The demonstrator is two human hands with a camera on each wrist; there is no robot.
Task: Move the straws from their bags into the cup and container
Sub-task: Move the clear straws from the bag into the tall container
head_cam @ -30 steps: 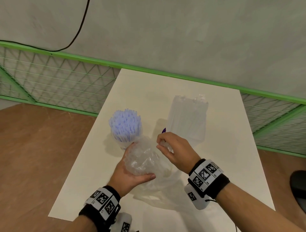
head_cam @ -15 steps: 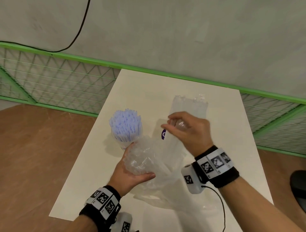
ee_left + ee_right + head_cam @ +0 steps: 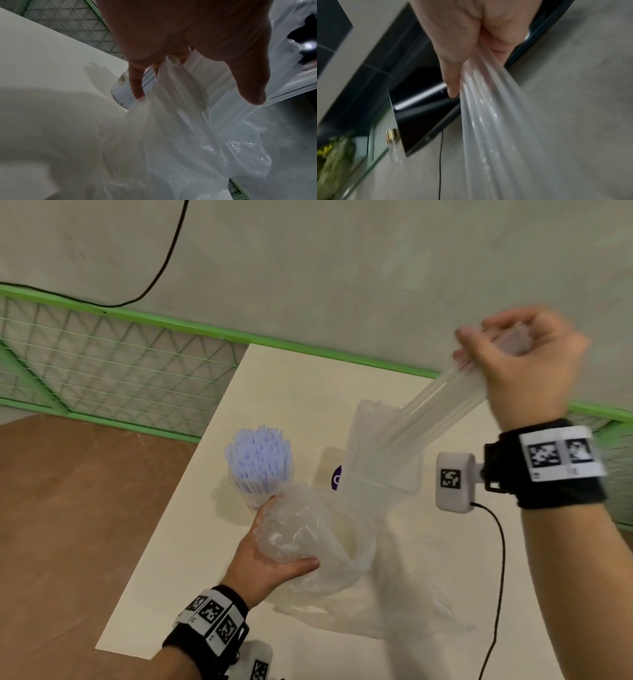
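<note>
Clear plastic dominates this moment: the right hand [image 3: 524, 364] is fisted round the top ends of a bundle of translucent straws [image 3: 431, 419], lifted high and slanting down from its palm toward the crinkled bag [image 3: 308, 539] below. The left hand [image 3: 270, 556] grips the bag's bunched mouth between thumb and fingers, holding it down near the tabletop [image 3: 301, 392]. Whether the straws' lower ends have cleared the bag I cannot tell — they blur into the film. Just beyond the left fingertips stands the cup [image 3: 255, 498], packed with pale lilac straws [image 3: 258, 453] standing upright; beneath the right forearm, between the two hands, rises a tall clear container [image 3: 380, 470], boxy and glossy. By my reading the step in hand is drawing the clear straws out of their bag; next the right hand would need to swing the bundle upright over the container's open top and lower it in — keeping the smooth, slippery tubes squeezed together so none fan out or slide loose.
</note>
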